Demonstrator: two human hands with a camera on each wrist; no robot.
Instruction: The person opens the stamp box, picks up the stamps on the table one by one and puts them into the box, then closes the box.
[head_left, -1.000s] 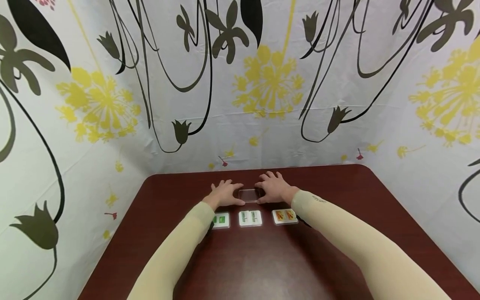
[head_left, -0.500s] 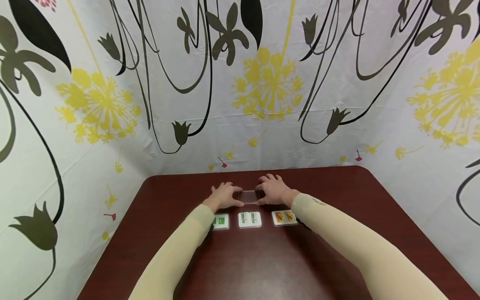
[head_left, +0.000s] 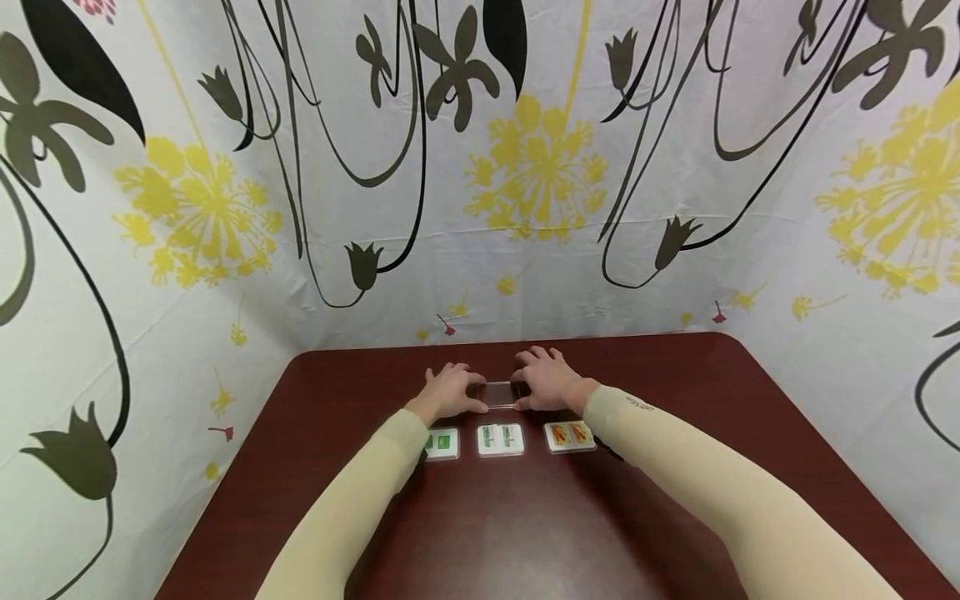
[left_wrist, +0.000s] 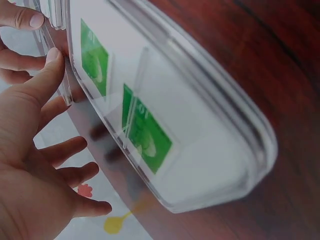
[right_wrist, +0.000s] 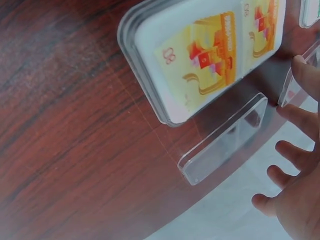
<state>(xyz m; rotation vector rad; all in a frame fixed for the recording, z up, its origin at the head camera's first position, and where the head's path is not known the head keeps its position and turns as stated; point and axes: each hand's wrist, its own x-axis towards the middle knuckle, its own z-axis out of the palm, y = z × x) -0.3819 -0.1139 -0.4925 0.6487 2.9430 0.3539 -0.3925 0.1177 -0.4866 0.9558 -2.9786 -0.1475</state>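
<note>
Both hands hold a flat clear plastic case piece (head_left: 499, 395) between them, over the far half of the table. My left hand (head_left: 447, 392) pinches its left end between thumb and index finger, the other fingers spread. On the opposite end, the thumb and index finger of my right hand (head_left: 549, 380) grip it. Nearer the body lie three clear cases in a row: one with green printed stamps (left_wrist: 150, 135), a middle one with green-and-white print (head_left: 500, 439), and one with orange-yellow stamps (right_wrist: 210, 55). My left sleeve partly covers the green one in the head view.
Another clear plastic piece (right_wrist: 225, 140) lies on the table beside the orange-yellow case in the right wrist view. The dark red table (head_left: 495, 525) ends at a white floral cloth wall (head_left: 465, 283) behind and at both sides.
</note>
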